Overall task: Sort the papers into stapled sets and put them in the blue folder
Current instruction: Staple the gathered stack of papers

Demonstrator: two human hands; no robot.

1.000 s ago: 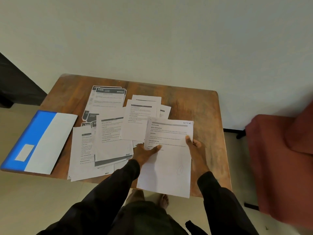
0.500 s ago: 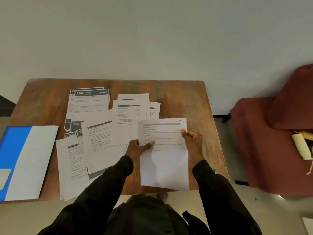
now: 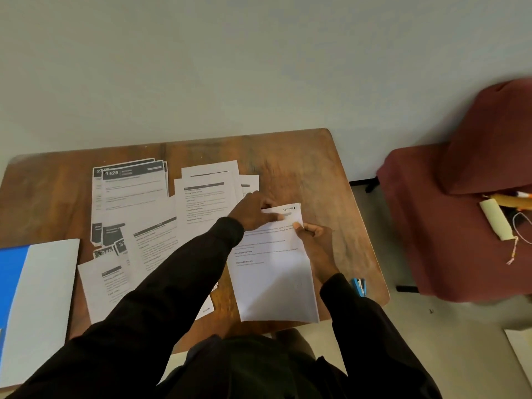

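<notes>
Both your hands are on the same white paper [image 3: 273, 277], over the tabletop [image 3: 325, 168] at around 5 o'clock. Your left hand [image 3: 253, 214] pinches the top edge, with the thumb flat across the grey header bar and the fingers curled round the far side. Your right hand [image 3: 315, 240] grips the right-hand edge, thumb on the printed face and fingers tucked behind. The paper's a plain matte rectangle with thin lines of print on the upper half and nothing much below. Can't tell if it's one sheet or a few.

The blue folder [image 3: 13, 277] lies flat at 9 o'clock. It's smooth card, with a blue strip next to a pale grey-white panel, and it's partly cut off by the edge of the view. Loose papers [image 3: 135, 197] fan out from 10 to 12 o'clock and into the middle. They overlap each other, and some have chunky dark header blocks.

A small blue stapler [image 3: 359, 287] sits at 4 o'clock near the tabletop's right edge. The tabletop is brown wood with a streaky dark grain and rounded corners. Off at 3 o'clock, well apart from it all, there's a dark red fabric chair [image 3: 426, 226].
</notes>
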